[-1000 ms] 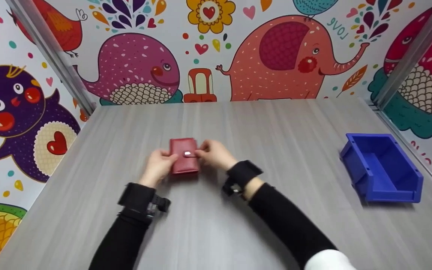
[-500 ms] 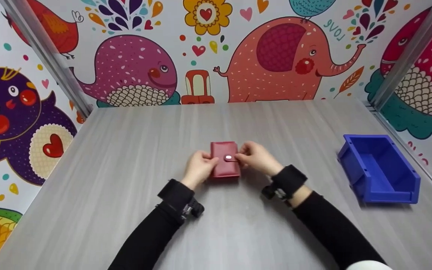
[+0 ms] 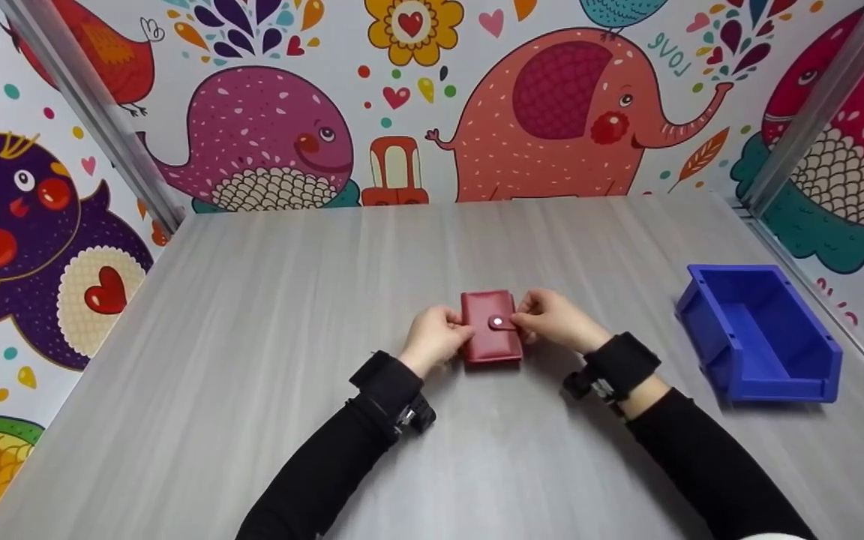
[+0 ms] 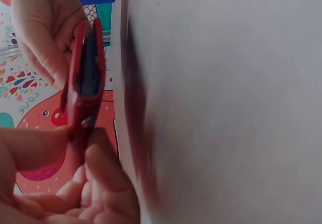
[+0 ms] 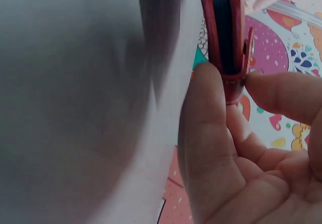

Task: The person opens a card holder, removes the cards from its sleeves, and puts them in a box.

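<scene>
A dark red wallet (image 3: pixel 488 345) with a snap strap is held between both hands, its front face up in the head view. My left hand (image 3: pixel 434 339) pinches its left edge, thumb on top and fingers beneath. At the opposite edge, my right hand (image 3: pixel 561 321) pinches the wallet beside the strap. In the left wrist view the wallet (image 4: pixel 75 83) appears edge-on, with a dark inside between its red covers. Below the wallet (image 5: pixel 234 85) in the right wrist view, a gap separates it from the tabletop, where its shadow falls.
A blue open-front bin (image 3: pixel 747 330) stands on the right side of the grey wood-grain table (image 3: pixel 252 300). Printed cartoon panels (image 3: pixel 267 135) rise behind and at the sides, with metal posts (image 3: pixel 807 112) in the corners.
Both hands have carried the wallet to the right across the table, and slightly nearer to me. Each keeps its pinch on it. The blue bin stays where it was.
</scene>
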A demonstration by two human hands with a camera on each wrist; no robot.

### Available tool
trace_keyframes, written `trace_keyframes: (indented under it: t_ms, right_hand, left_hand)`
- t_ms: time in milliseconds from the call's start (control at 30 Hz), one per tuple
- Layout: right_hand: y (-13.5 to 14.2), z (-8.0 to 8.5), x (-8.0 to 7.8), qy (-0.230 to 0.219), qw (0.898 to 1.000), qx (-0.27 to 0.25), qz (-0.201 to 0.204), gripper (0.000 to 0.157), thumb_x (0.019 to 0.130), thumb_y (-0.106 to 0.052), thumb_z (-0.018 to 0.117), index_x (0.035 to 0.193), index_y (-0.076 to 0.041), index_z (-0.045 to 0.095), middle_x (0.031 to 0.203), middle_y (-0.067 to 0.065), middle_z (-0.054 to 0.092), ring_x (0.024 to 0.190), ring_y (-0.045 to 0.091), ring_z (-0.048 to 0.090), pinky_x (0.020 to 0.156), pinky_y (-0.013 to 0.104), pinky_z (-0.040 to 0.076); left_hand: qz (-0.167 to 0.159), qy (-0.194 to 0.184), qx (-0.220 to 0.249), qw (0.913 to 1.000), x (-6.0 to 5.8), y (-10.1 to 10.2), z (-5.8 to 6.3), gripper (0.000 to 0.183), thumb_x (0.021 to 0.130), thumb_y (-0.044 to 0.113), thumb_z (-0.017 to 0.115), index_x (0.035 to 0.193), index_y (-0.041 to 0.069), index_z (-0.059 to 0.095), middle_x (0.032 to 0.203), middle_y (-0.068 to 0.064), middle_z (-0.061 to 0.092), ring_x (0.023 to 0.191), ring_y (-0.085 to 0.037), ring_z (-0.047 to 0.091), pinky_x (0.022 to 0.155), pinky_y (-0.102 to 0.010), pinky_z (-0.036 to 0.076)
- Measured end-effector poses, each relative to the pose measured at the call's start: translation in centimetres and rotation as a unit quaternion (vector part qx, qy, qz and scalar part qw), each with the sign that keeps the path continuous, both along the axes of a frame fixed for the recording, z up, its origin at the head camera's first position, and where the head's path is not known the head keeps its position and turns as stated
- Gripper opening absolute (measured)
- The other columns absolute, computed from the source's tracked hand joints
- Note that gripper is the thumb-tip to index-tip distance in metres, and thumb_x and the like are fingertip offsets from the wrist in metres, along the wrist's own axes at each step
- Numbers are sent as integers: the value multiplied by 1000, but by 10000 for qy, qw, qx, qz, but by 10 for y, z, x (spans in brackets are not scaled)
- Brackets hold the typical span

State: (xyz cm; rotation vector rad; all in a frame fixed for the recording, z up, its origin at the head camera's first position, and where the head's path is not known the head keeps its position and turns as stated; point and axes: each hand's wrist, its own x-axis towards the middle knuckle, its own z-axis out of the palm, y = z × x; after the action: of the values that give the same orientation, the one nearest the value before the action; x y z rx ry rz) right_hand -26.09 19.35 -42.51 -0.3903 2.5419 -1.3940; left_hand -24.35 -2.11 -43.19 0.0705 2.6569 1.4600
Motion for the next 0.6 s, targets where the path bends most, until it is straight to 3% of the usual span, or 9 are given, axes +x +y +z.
trace_keyframes:
  t_ms: [167,400,600]
  right_hand:
    - [8,-5,0,-298,9995,-13,82,13,94,-5,63,85,-1,53,73,6,59,62,12,56,58,25,48]
    - [9,-8,1,-403,9991,121,93,15,93,-6,64,82,-2,54,72,5,61,61,10,59,58,23,50]
    - [11,-8,1,-463,9984,291,106,14,94,-7,64,84,-1,54,76,6,61,63,11,60,59,25,53]
  left_hand:
    - [-251,-74,-243,9994,0,6,0,10,85,10,72,84,1,66,69,2,60,44,-8,47,40,-22,40]
    - [-494,186,-763,9957,1,9,0,23,84,11,72,65,9,57,56,6,47,44,-8,44,44,-21,36]
    - [-656,105,-1149,9912,2,13,3,28,85,12,71,63,12,53,55,4,48,41,-8,43,43,-22,37]
